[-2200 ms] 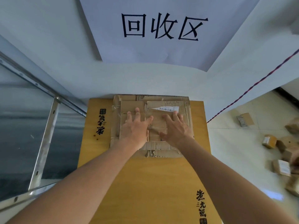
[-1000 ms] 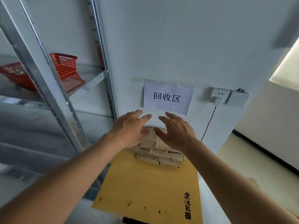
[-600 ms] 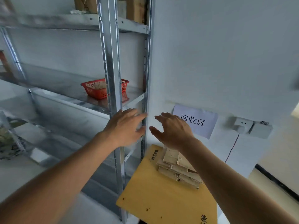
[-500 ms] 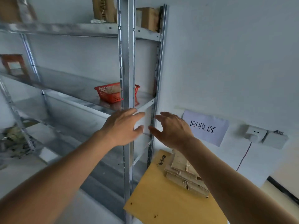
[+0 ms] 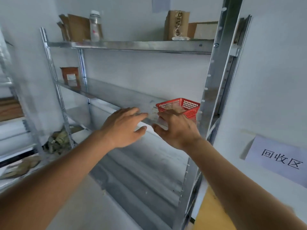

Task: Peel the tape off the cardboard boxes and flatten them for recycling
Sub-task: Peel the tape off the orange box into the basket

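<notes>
1. Swung up and left since a moment ago: flattened cardboard stack gone out of sight below, only a sliver of the yellow tabletop (image 5: pixel 214 211) left at the bottom edge, metal shelving (image 5: pixel 132 45) now filling most of the view.
2. Nearest, both forearms reaching forward and slightly inward, wrists level, palms turned down and away.
3. Left hand (image 5: pixel 123 128) spread loosely, fingers straight and pointing right, thumb tucked under, holding nothing.
4. Right hand (image 5: pixel 177 128) likewise spread and empty, thumb angled toward the left hand; fingertips blurred, overlapping the front lip of the middle shelf, contact impossible to confirm.
5. Just past the right hand, red mesh basket (image 5: pixel 181 107) on that shelf beside the upright, with something pale brown inside, too blurred to name.
6. Off to the right on the wall, paper sign (image 5: pixel 280 161) marking the recycling spot.
7. Farther back, brown cardboard box (image 5: pixel 177 25) and flat cardboard pieces (image 5: pixel 74 27) on the top shelf beside a clear plastic bottle (image 5: pixel 94 25); likely the next boxes to strip and flatten.
8. Risks from here: bare fingers catching on the thin shelf edge or slotted upright; reaching overhead for the tall box could topple the bottle or drag neighbouring cardboard down.
</notes>
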`<action>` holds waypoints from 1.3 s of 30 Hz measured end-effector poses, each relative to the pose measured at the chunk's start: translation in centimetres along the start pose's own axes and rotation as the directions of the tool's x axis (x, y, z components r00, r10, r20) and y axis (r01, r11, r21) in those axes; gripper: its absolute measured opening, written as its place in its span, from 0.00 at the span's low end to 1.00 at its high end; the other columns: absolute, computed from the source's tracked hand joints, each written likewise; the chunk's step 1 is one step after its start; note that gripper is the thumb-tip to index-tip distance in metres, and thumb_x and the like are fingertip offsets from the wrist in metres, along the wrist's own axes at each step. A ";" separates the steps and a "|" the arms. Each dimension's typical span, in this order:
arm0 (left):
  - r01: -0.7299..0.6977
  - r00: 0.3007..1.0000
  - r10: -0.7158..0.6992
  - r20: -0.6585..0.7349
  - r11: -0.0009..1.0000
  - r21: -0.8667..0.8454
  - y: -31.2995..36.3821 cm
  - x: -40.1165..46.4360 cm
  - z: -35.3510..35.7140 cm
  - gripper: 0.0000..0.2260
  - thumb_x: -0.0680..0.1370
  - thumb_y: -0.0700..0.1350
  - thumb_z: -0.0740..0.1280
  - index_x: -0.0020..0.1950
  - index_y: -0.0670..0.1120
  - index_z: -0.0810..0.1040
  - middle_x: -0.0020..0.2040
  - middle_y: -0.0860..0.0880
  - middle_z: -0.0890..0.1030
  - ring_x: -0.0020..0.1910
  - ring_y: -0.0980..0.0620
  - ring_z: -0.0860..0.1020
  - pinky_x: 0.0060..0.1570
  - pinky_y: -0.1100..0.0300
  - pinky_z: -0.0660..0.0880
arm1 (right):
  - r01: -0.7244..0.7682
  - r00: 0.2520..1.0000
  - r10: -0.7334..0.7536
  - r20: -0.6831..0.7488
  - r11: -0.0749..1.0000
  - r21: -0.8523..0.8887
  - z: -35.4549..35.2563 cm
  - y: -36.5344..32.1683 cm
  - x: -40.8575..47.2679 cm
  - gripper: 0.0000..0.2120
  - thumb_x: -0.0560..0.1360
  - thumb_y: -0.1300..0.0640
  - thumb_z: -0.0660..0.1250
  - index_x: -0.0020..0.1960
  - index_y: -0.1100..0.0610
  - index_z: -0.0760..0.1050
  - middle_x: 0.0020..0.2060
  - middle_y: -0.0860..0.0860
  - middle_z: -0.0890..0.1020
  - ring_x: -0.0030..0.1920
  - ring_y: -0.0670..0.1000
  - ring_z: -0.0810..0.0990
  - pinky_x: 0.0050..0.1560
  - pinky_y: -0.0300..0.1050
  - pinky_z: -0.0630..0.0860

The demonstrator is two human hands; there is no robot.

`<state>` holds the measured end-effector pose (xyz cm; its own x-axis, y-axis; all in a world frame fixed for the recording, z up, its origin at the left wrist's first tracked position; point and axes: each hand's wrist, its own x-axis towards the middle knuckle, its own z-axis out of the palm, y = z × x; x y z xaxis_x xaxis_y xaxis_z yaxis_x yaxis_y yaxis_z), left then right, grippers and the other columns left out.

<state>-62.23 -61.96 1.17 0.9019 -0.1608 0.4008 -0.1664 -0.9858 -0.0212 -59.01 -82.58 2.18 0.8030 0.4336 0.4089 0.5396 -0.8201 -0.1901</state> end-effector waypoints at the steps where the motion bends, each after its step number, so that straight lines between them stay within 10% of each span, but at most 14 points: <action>1: 0.020 1.000 -0.020 0.004 1.000 0.004 -1.7 -0.1 0.2 0.27 0.79 0.64 0.53 0.76 0.58 0.70 0.71 0.54 0.73 0.69 0.48 0.74 0.67 0.50 0.72 | 0.008 1.000 -0.008 0.007 1.000 0.012 0.7 -1.2 1.3 0.25 0.79 0.36 0.62 0.72 0.46 0.73 0.69 0.48 0.77 0.67 0.56 0.76 0.63 0.52 0.76; 28: 0.327 0.945 -0.328 -0.013 0.938 0.111 -51.0 19.0 10.4 0.25 0.83 0.61 0.59 0.80 0.57 0.66 0.80 0.50 0.66 0.78 0.46 0.66 0.75 0.46 0.68 | 0.321 0.938 -0.333 0.094 0.939 0.125 27.6 -19.7 50.2 0.24 0.82 0.37 0.58 0.74 0.47 0.71 0.71 0.47 0.75 0.69 0.53 0.74 0.68 0.50 0.71; 39: 0.235 0.972 -0.235 -0.010 0.966 0.107 -78.8 27.8 16.2 0.25 0.83 0.60 0.60 0.79 0.55 0.68 0.78 0.49 0.68 0.77 0.46 0.68 0.72 0.45 0.71 | 0.232 0.962 -0.245 0.121 0.966 0.111 41.3 -32.8 71.7 0.27 0.82 0.35 0.56 0.76 0.45 0.68 0.74 0.47 0.72 0.73 0.52 0.72 0.72 0.50 0.69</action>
<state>-17.56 10.47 -0.82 0.9117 0.0758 0.4039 0.0936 -0.9953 -0.0245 -8.68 -9.21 0.91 0.6707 0.6635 0.3316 0.7361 -0.6502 -0.1881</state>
